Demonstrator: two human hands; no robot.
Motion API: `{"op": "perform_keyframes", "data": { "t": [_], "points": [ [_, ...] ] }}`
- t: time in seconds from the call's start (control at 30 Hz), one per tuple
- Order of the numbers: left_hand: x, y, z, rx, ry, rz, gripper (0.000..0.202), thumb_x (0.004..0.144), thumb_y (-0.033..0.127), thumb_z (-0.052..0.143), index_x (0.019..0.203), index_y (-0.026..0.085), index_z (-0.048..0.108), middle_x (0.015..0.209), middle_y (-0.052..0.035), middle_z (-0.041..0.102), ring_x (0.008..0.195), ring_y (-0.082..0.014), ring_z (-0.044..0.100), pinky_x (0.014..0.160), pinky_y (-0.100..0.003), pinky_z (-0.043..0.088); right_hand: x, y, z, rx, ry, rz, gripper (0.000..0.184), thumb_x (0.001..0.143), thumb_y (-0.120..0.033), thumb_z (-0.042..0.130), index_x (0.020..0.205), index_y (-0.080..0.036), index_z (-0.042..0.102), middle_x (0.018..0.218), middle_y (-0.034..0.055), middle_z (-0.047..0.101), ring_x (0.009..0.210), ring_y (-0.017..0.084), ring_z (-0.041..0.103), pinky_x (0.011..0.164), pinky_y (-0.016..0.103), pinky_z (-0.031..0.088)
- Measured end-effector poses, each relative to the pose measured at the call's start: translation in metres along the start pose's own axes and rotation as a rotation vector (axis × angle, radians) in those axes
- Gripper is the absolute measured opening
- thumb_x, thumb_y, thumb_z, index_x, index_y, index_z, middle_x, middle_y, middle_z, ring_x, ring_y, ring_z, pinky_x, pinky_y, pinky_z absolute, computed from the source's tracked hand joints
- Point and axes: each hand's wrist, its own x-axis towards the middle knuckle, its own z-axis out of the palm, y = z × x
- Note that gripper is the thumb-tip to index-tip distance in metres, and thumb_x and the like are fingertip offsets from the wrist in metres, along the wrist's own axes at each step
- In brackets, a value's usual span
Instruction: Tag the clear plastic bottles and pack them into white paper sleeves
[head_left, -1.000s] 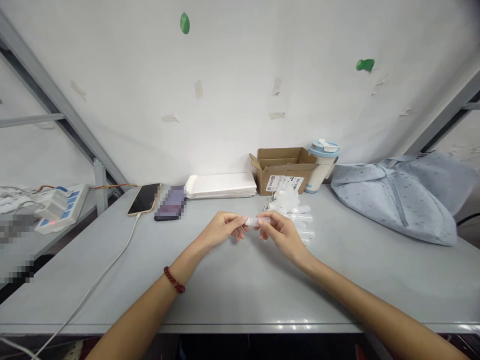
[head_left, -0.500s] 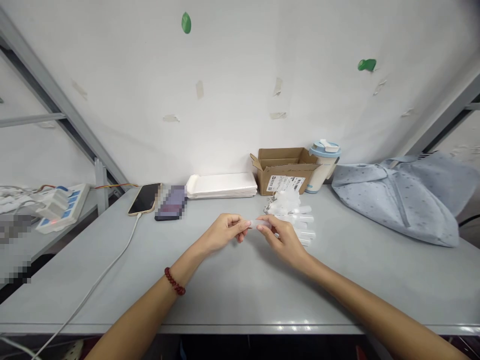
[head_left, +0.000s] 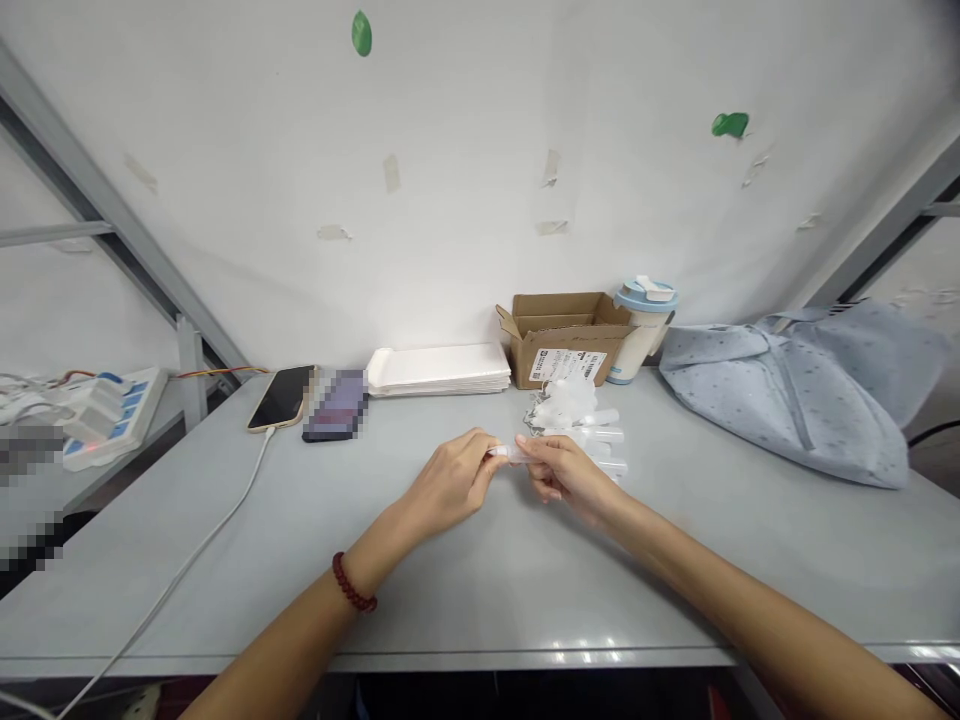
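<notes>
Between my two hands is a small translucent white tube (head_left: 516, 453), held just above the grey table. My left hand (head_left: 456, 474) pinches its left end between thumb and fingers. Its right part sits in the grip of my right hand (head_left: 568, 474), thumb on top and fingers curled beneath. What the left fingertips cover is hidden. Just behind my right hand lies a pile of similar translucent tubes (head_left: 606, 435), their left ends by a bunched white, cloudy-looking mass (head_left: 566, 403) with small metallic bits at its edge.
Along the wall stand a stack of white envelopes (head_left: 439, 370), an open cardboard box (head_left: 562, 350) and a blue-lidded cup (head_left: 643, 335). A blue cloth bag (head_left: 780, 400) lies right. A charging phone (head_left: 283, 397), its white cable (head_left: 214, 535) and a dark pixelated object (head_left: 337, 405) are left.
My left hand has turned over, back upward, at the tube's left end. The right hand has shifted its grip, fingers now curled under the tube. The view has moved slightly.
</notes>
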Motion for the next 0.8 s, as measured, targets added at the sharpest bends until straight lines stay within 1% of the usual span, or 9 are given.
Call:
{"op": "perform_keyframes", "data": {
  "t": [0.07, 0.13, 0.2, 0.27, 0.37, 0.43, 0.6, 0.7, 0.8],
  "points": [
    [0.002, 0.003, -0.002, -0.078, -0.017, -0.088, 0.019, 0.088, 0.028, 0.043, 0.077, 0.016, 0.054, 0.072, -0.0023, 0.056, 0.064, -0.0132, 0.049, 0.060, -0.025, 0.038, -0.001, -0.001, 0.001, -0.052, 0.036, -0.023, 0.046, 0.077, -0.054, 0.054, 0.054, -0.020, 0.033, 0.046, -0.0103, 0.022, 0.038, 0.005, 0.026, 0.044, 0.023, 0.026],
    [0.005, 0.006, -0.005, -0.226, -0.045, -0.219, 0.025, 0.086, 0.033, 0.046, 0.069, 0.016, 0.053, 0.064, -0.0003, 0.054, 0.061, -0.0128, 0.049, 0.059, -0.025, 0.038, -0.001, 0.000, 0.004, -0.214, 0.115, -0.136, 0.042, 0.080, -0.053, 0.051, 0.057, -0.019, 0.041, 0.048, -0.0076, 0.032, 0.043, 0.007, 0.033, 0.046, 0.023, 0.030],
    [0.008, 0.006, -0.009, -0.426, -0.086, -0.349, 0.030, 0.084, 0.038, 0.048, 0.063, 0.016, 0.051, 0.059, 0.0008, 0.053, 0.058, -0.0123, 0.050, 0.059, -0.025, 0.040, -0.003, 0.001, 0.005, -0.431, 0.190, -0.304, 0.036, 0.084, -0.048, 0.047, 0.068, -0.017, 0.053, 0.056, -0.0028, 0.047, 0.051, 0.010, 0.043, 0.051, 0.024, 0.034],
    [0.010, 0.005, -0.013, -0.624, -0.136, -0.440, 0.033, 0.082, 0.041, 0.049, 0.061, 0.015, 0.051, 0.057, 0.0009, 0.052, 0.056, -0.0119, 0.051, 0.059, -0.026, 0.041, -0.004, 0.005, 0.006, -0.626, 0.231, -0.497, 0.029, 0.088, -0.042, 0.044, 0.085, -0.017, 0.059, 0.070, 0.0017, 0.056, 0.061, 0.012, 0.049, 0.055, 0.025, 0.038],
    [0.010, 0.001, -0.015, -0.815, -0.204, -0.500, 0.035, 0.081, 0.043, 0.050, 0.063, 0.013, 0.054, 0.059, 0.0003, 0.052, 0.053, -0.0114, 0.052, 0.059, -0.027, 0.043, -0.004, 0.011, 0.005, -0.855, 0.259, -0.788, 0.026, 0.091, -0.035, 0.040, 0.099, -0.017, 0.058, 0.079, 0.0065, 0.058, 0.069, 0.016, 0.052, 0.059, 0.027, 0.042],
    [0.010, 0.001, -0.016, -0.887, -0.245, -0.514, 0.037, 0.081, 0.046, 0.050, 0.063, 0.013, 0.055, 0.059, 0.0005, 0.051, 0.053, -0.0109, 0.051, 0.058, -0.027, 0.043, -0.004, 0.014, 0.004, -0.962, 0.279, -0.900, 0.025, 0.092, -0.032, 0.039, 0.102, -0.017, 0.056, 0.079, 0.0076, 0.057, 0.070, 0.017, 0.052, 0.060, 0.028, 0.043],
    [0.009, 0.003, -0.014, -0.950, -0.257, -0.541, 0.041, 0.079, 0.049, 0.054, 0.058, 0.015, 0.049, 0.055, 0.0038, 0.041, 0.049, -0.0086, 0.043, 0.051, -0.025, 0.041, -0.003, 0.016, 0.003, -1.073, 0.311, -0.932, 0.029, 0.094, -0.032, 0.032, 0.101, -0.016, 0.056, 0.072, 0.0071, 0.054, 0.066, 0.017, 0.051, 0.057, 0.028, 0.041],
    [0.009, 0.004, -0.013, -0.886, -0.218, -0.499, 0.042, 0.079, 0.049, 0.053, 0.055, 0.016, 0.045, 0.053, 0.0041, 0.043, 0.047, -0.0083, 0.044, 0.052, -0.024, 0.040, -0.005, 0.015, 0.004, -1.044, 0.294, -0.876, 0.032, 0.094, -0.032, 0.030, 0.098, -0.015, 0.057, 0.070, 0.0064, 0.054, 0.062, 0.017, 0.050, 0.056, 0.028, 0.040],
    [0.008, 0.006, -0.013, -0.742, -0.176, -0.450, 0.040, 0.080, 0.047, 0.052, 0.056, 0.016, 0.047, 0.051, 0.0031, 0.048, 0.050, -0.0093, 0.046, 0.056, -0.024, 0.039, -0.006, 0.011, 0.005, -0.932, 0.260, -0.755, 0.031, 0.094, -0.032, 0.030, 0.092, -0.016, 0.057, 0.072, 0.0055, 0.057, 0.063, 0.016, 0.052, 0.058, 0.027, 0.039]
  ]
}}
